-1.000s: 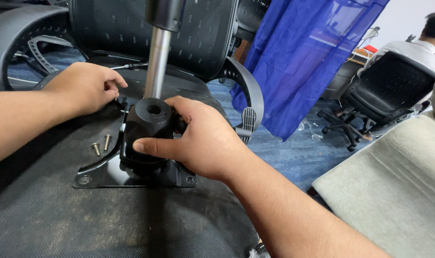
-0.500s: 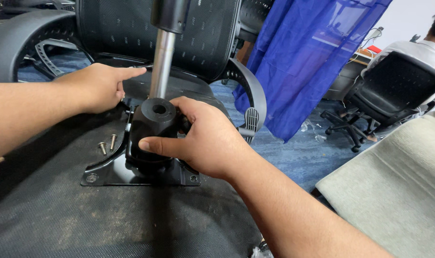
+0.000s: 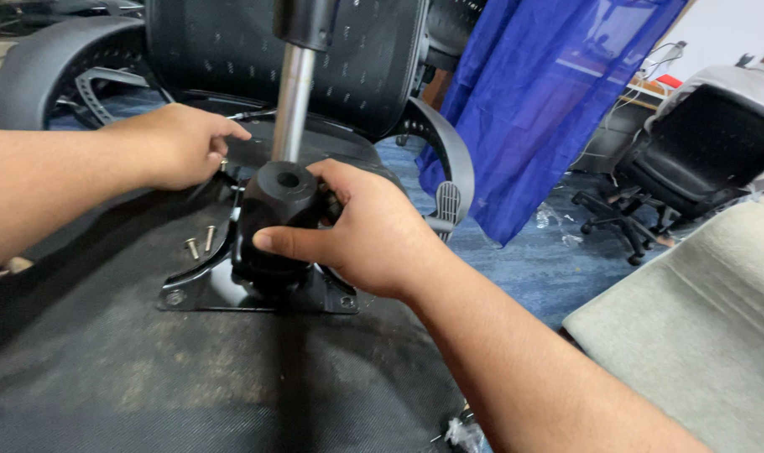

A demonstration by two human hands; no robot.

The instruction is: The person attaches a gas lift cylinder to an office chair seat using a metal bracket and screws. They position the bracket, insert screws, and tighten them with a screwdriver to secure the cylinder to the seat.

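The right hand (image 3: 373, 231) grasps the black mechanism housing (image 3: 277, 222); the left hand (image 3: 176, 144) pinches a screw (image 3: 223, 165). A slip could scatter the loose screws (image 3: 200, 242) just left of the thumb.

I see two bare forearms, no sleeves in view on either. Left hand (image 3: 176, 147): no glove, no ring, no watch at wrist. Right hand (image 3: 373, 231): likewise ungloved, fingers (image 3: 294, 242) bare, nails short, thumbnail plain. Right forearm bare right down to frame edge, faint hair visible. No bands, straps or markings that I can make out on either arm.
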